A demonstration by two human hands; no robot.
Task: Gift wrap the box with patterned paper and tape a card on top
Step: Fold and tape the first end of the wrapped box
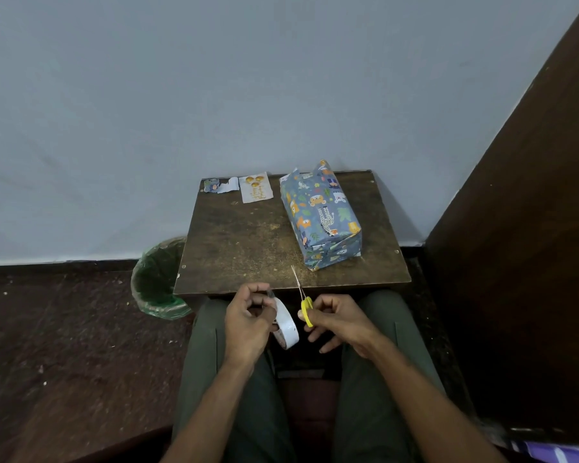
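The box (320, 215), wrapped in blue paper with animal pictures, lies on the right side of a small brown table (248, 248); its far end flap sticks up. A white card (255, 191) with gold balloons lies at the table's back edge. Below the table's near edge, over my lap, my left hand (248, 324) grips a white tape roll (286, 324), fingers curled at its top. My right hand (340, 320) holds yellow-handled scissors (305, 304), blades pointing up toward the table.
A torn scrap of patterned paper (216, 185) lies at the table's back left corner. A green bin (157, 279) stands on the floor left of the table. A dark wooden panel (532, 228) rises on the right, and a pale wall stands behind.
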